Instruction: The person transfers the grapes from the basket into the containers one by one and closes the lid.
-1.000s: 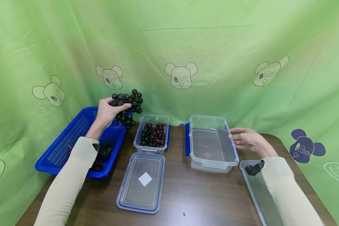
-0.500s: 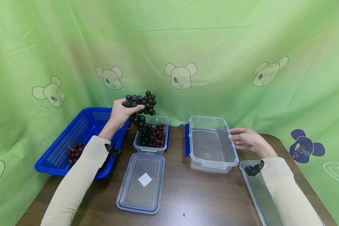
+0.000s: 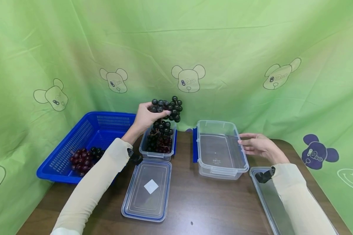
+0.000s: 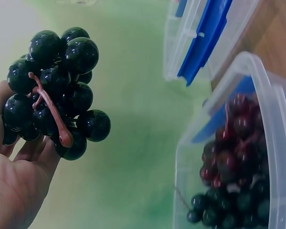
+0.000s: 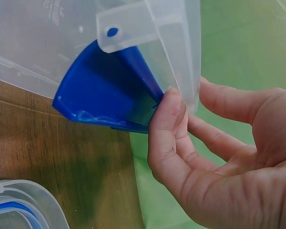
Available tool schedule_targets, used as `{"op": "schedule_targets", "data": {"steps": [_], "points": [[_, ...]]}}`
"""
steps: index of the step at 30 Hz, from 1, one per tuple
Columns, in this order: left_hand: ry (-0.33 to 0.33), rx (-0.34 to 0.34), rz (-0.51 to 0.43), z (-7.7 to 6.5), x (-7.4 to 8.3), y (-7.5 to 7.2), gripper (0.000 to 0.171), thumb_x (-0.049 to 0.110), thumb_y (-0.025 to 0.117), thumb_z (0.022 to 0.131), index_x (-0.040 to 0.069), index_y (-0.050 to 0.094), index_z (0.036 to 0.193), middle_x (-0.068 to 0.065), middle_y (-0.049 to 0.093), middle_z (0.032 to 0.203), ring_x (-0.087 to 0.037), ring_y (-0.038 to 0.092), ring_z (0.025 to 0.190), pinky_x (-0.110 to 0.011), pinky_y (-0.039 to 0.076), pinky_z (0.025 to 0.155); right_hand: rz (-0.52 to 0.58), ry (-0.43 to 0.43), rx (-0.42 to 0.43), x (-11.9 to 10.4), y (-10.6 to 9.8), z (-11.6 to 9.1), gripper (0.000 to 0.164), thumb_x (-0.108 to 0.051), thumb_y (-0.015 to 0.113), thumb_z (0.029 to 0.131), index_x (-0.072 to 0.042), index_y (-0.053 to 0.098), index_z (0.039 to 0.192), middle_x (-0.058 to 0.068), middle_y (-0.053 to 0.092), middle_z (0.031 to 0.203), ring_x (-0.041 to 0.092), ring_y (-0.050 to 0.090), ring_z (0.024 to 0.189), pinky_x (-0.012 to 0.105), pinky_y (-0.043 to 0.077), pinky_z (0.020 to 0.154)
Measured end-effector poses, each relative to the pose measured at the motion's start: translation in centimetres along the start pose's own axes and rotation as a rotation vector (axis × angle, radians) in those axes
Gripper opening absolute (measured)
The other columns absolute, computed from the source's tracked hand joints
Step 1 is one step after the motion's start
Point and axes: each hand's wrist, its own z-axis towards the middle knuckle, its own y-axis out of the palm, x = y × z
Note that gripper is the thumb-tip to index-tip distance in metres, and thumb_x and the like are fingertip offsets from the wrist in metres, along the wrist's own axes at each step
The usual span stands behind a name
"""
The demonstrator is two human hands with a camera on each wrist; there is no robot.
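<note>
My left hand (image 3: 145,118) grips a bunch of black grapes (image 3: 175,109) above the small clear container (image 3: 156,156). In the left wrist view a reddish stem (image 4: 52,112) shows among the grapes. Inside that container lie red grapes (image 4: 236,138) and black grapes (image 4: 229,207). My right hand (image 3: 260,147) holds the right side wall of a larger clear container (image 3: 220,174), which has no fruit in it. In the right wrist view the fingers pinch the wall beside a blue latch flap (image 5: 105,90).
At the left stands a blue basket (image 3: 54,179) with red grapes (image 3: 81,161) and black grapes (image 3: 97,152), partly hidden by the left sleeve. A clear lid (image 3: 147,205) lies in front of the small container. Another lid (image 3: 272,199) lies under the right forearm. Green cloth (image 3: 229,42) hangs behind.
My left hand has carried the black grapes rightward from over the blue basket to over the small container. My right hand and the larger container have stayed in place.
</note>
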Motion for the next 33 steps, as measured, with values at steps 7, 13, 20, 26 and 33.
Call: {"op": "schedule_targets", "data": {"steps": [7,13,20,26,33], "points": [[0.013,-0.040,-0.029,0.2,0.2,2.6,0.027,0.017,0.090,0.083,0.004,0.079,0.103,0.004,0.077,0.085,-0.008,0.068,0.073,-0.021,0.057,0.066,-0.004,0.001,0.005,0.0,0.3,-0.1,0.066,-0.010,0.068,0.102,0.003,0.035,0.157,-0.009,0.077,0.090,0.007,0.074,0.084,0.026,0.063,0.082],[-0.003,-0.059,-0.116,0.7,0.5,5.0,0.027,0.015,0.090,0.083,0.003,0.079,0.105,0.001,0.078,0.088,-0.009,0.067,0.072,-0.021,0.054,0.064,-0.011,0.002,-0.001,0.0,0.1,0.1,0.071,-0.010,0.067,0.102,0.005,0.029,0.160,-0.009,0.077,0.090,0.006,0.074,0.084,0.026,0.063,0.082],[-0.021,-0.072,-0.180,1.5,1.0,8.0,0.030,0.015,0.091,0.082,0.002,0.078,0.107,-0.001,0.079,0.087,-0.011,0.070,0.073,-0.023,0.058,0.067,-0.015,-0.002,0.003,-0.2,0.0,0.0,0.070,-0.010,0.067,0.103,0.005,0.029,0.160,-0.010,0.075,0.088,0.006,0.073,0.083,0.025,0.063,0.082],[-0.033,-0.107,-0.147,1.7,0.9,10.8,0.033,0.018,0.092,0.082,0.002,0.078,0.108,-0.009,0.081,0.093,-0.010,0.071,0.072,-0.022,0.059,0.066,0.006,0.002,0.004,-0.2,-0.1,-0.1,0.064,-0.009,0.066,0.103,0.003,0.035,0.158,-0.009,0.075,0.089,0.007,0.073,0.083,0.026,0.063,0.081],[-0.026,-0.091,-0.104,1.5,0.5,14.1,0.032,0.019,0.093,0.080,0.005,0.080,0.105,-0.011,0.081,0.094,-0.008,0.067,0.069,-0.020,0.055,0.062,0.019,0.005,-0.005,-0.1,-0.1,-0.3,0.055,-0.009,0.065,0.103,-0.002,0.043,0.153,-0.010,0.074,0.089,0.007,0.072,0.083,0.025,0.063,0.080]]}}
